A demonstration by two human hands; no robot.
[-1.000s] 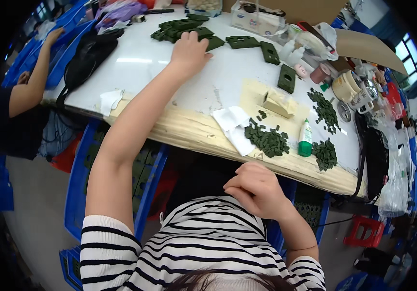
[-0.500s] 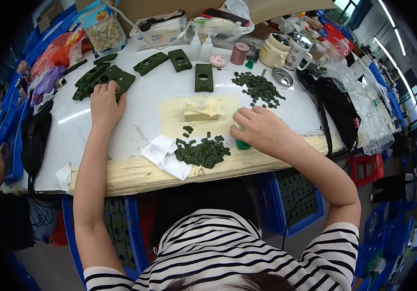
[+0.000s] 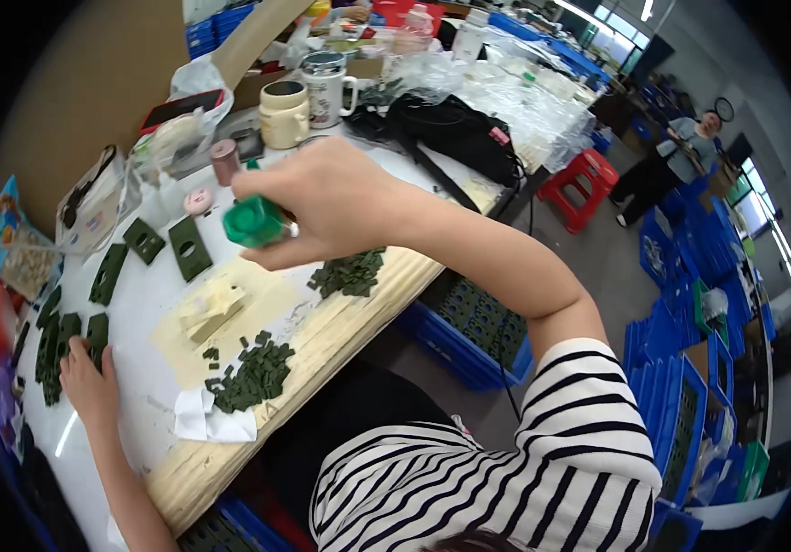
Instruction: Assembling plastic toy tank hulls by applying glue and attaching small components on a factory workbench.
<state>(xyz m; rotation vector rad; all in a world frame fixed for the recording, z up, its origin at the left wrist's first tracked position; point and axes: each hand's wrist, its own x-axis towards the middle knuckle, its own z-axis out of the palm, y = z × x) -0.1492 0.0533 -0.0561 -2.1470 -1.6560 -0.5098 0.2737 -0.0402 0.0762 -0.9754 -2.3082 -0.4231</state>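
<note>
My right hand (image 3: 340,198) is raised above the table, its fingers closed round a small green bottle (image 3: 256,221) with a faceted end. At the table's left side, my left hand (image 3: 92,382) grips the near end of a flat dark green plate (image 3: 97,333), beside other such plates (image 3: 49,359). More plates with round holes lie further in, including one dark green plate (image 3: 190,248). A cream block (image 3: 213,315) stands in the middle on a pale sheet (image 3: 170,324). Near the front edge is a pile of small dark green pieces (image 3: 253,375); a second pile (image 3: 351,273) lies partly below my right hand.
A white cloth (image 3: 207,419) lies by the front edge. Further back stand a cream mug (image 3: 283,118), a white mug (image 3: 325,87), a pink spool (image 3: 224,161) and a black bag (image 3: 455,133). Right of the table are a red stool (image 3: 579,189) and a standing person (image 3: 685,152).
My right hand has lifted the green bottle off the table and turned it. My left hand stays at the plates. The whole view has swung to the right.
</note>
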